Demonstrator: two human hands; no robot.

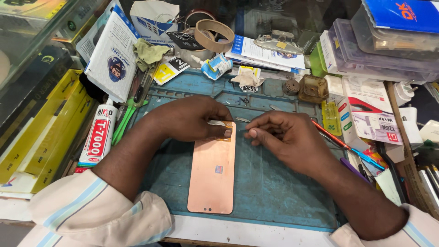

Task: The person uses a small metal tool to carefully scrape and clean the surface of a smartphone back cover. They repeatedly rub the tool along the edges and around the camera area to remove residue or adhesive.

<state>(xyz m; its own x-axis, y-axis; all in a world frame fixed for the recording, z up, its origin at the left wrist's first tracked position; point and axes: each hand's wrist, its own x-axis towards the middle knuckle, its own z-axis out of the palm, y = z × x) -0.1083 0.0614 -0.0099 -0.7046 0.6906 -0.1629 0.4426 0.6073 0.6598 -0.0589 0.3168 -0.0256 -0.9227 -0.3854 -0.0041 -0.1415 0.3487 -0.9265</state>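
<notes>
A copper-coloured phone screen panel (212, 174) lies face down on a blue work mat (274, 183). My left hand (192, 118) rests on the panel's top end and pinches a small flex strip (219, 124) there. My right hand (286, 135) sits just right of the panel's top corner, fingers pinched together on a thin metal tool whose tip points at the strip; the tool is mostly hidden by the fingers.
A white glue tube (98, 137) and green-handled tweezers (125, 120) lie left of the mat. Tape rolls (214, 34), boxes and papers crowd the back. Clear plastic cases (384, 50), packets and a red and blue tool (347, 146) fill the right side.
</notes>
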